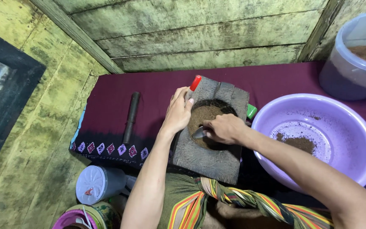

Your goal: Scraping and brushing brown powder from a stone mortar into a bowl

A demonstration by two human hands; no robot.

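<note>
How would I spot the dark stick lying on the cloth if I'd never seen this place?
Start at the maroon cloth spread over the wooden floor, and find the grey stone mortar where both hands work brown powder. Look to the left of the mortar, past the left hand: the black rod lies there alone. It is the only long, thin, dark thing on the cloth.

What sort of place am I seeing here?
Probably a rustic home work corner: weathered plank walls, a cloth spread on the floor, a stone mortar of brown powder, plastic basin.
</note>
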